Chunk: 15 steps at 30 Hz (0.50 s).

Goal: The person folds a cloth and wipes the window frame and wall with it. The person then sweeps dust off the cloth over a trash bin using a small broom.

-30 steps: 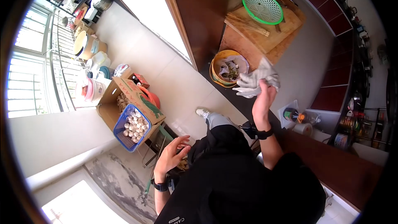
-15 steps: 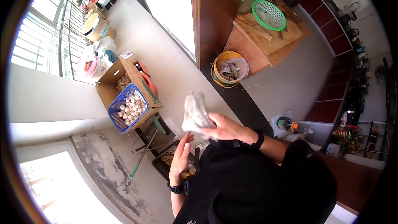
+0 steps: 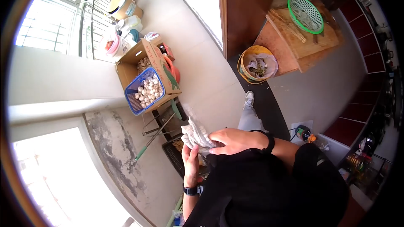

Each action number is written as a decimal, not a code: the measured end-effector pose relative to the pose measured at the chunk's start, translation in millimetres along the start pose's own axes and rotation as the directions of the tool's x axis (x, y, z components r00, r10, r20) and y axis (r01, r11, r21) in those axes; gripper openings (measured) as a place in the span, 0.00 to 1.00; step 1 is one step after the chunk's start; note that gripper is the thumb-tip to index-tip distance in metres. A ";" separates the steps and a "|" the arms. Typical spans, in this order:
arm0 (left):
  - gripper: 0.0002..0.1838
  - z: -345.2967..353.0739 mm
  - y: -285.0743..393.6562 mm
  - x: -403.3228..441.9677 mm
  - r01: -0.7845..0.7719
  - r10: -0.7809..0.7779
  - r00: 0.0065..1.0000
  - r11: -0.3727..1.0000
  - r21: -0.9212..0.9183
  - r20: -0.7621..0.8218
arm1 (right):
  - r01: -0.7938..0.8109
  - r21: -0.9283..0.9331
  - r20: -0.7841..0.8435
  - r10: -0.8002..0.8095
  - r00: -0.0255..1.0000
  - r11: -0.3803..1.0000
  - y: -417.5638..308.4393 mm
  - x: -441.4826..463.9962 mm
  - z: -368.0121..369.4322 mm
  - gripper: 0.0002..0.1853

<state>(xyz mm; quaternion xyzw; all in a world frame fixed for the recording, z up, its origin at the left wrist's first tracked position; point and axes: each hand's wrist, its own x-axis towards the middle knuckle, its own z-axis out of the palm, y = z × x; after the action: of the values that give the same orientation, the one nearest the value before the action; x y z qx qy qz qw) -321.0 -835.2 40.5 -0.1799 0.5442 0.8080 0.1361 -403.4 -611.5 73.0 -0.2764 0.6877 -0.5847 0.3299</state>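
Observation:
A bundle of whitish knitted gloves (image 3: 195, 135) is between my two hands, in front of my body. My right hand (image 3: 229, 141) is closed around its right side. My left hand (image 3: 191, 162) touches its lower left edge, with the fingers pointing up and the thumb against the fabric. Left of the hands, a blue basket (image 3: 134, 106) of garlic bulbs (image 3: 149, 93) rests tilted on an open cardboard box (image 3: 162, 69).
A lined yellow bucket (image 3: 242, 68) stands by the dark door (image 3: 248, 12). Beyond it, a green colander (image 3: 305, 14) sits on a wooden board (image 3: 322, 44). A green-handled rod (image 3: 155, 135) and dark crate (image 3: 171, 153) are beside my left hand. Bottles (image 3: 304, 133) stand at right.
My right hand has brought the gloves from the right, near the bucket, to my left hand, which now touches them. The view has shifted, and one foot now shows near the bucket.

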 end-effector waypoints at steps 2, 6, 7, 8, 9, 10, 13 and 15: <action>0.24 34.6 1.1 25.3 0.016 -0.016 0.999 0.999 -0.028 -0.031 | -0.007 -0.026 0.010 0.007 1.000 1.000 15.1 -3.1 -32.2 0.17; 0.25 115.3 -9.3 87.0 0.119 -0.117 0.992 0.991 0.064 -0.038 | -0.159 0.167 -0.088 0.176 0.980 0.973 47.5 -35.3 -114.8 0.16; 0.27 135.8 -7.2 103.3 0.151 -0.151 0.989 0.984 0.096 -0.009 | -0.203 0.237 -0.120 0.236 0.964 0.950 69.5 -42.9 -126.1 0.18; 0.32 162.0 -3.8 119.7 0.156 -0.160 0.987 0.976 0.149 0.016 | -0.007 0.357 -0.348 0.140 0.927 0.934 91.0 -51.7 -134.4 0.18; 0.33 184.8 -0.7 136.5 0.150 -0.165 0.984 0.973 0.177 0.073 | 0.011 0.477 -0.389 0.200 0.899 0.879 96.9 -63.9 -155.1 0.16; 0.34 204.5 1.9 152.0 0.140 -0.168 0.977 0.970 0.198 0.128 | 0.036 0.585 -0.417 0.262 0.870 0.810 101.7 -75.0 -176.6 0.15; 0.35 268.2 10.9 199.9 0.128 -0.217 0.938 0.942 0.310 0.270 | 0.270 0.760 -0.538 0.340 0.772 0.591 125.8 -99.6 -218.9 0.16; 0.33 299.0 12.1 227.7 0.087 -0.236 0.905 0.918 0.388 0.353 | 0.341 0.741 -0.615 0.379 0.691 0.578 135.7 -108.6 -241.2 0.18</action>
<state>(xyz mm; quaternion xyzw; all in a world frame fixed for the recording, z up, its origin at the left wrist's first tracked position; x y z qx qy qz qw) -573.2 -556.5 53.1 -0.0310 0.6285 0.6985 0.3409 -521.8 -356.2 -23.0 0.1689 0.4124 -0.8862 0.1268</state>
